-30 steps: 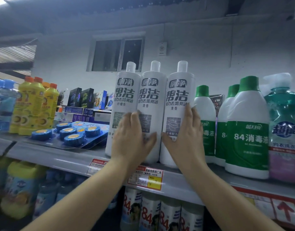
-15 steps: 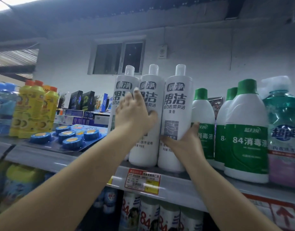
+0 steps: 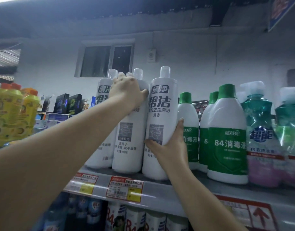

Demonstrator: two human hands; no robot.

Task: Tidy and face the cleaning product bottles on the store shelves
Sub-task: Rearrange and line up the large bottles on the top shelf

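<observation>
Three tall white cleaner bottles with grey labels stand upright, side by side, on the top shelf (image 3: pixel 160 185). My left hand (image 3: pixel 126 90) is wrapped over the shoulder of the middle white bottle (image 3: pixel 128 147), covering its logo. My right hand (image 3: pixel 170 144) grips the lower body of the right white bottle (image 3: pixel 161 110), thumb on the front label, fingers round its right side. The left white bottle (image 3: pixel 101 100) is partly hidden behind my left arm.
White bottles with green caps (image 3: pixel 226 139) stand just right of my right hand, then teal pump bottles (image 3: pixel 260 134). Yellow bottles (image 3: pixel 13 114) stand at far left. Price tags (image 3: pixel 124 189) hang on the shelf edge. More bottles (image 3: pixel 135 219) fill the shelf below.
My left hand rose from the lower labels to the shoulder of the middle bottle. My right hand slid down and curled round the right bottle's lower body. The view moved closer.
</observation>
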